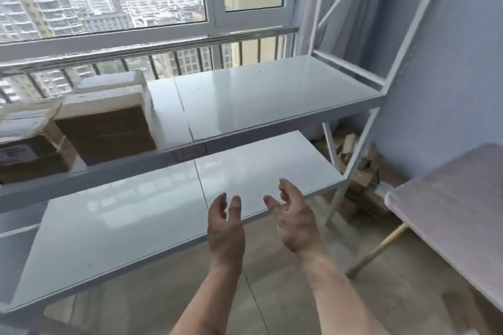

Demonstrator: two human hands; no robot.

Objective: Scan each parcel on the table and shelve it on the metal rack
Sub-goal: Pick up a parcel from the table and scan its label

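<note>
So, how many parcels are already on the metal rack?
4, all at the left end of the middle shelf: a brown box, a white box on top of it, a labelled brown box at the edge, a white parcel above. More may be out of frame.

Above my bare hands I see the metal rack (285, 122) in glossy white. Up-left of them sit brown cardboard parcels (106, 133) with white labels. Right of my hands, the table (457, 198) shows pale pinkish-white.
</note>
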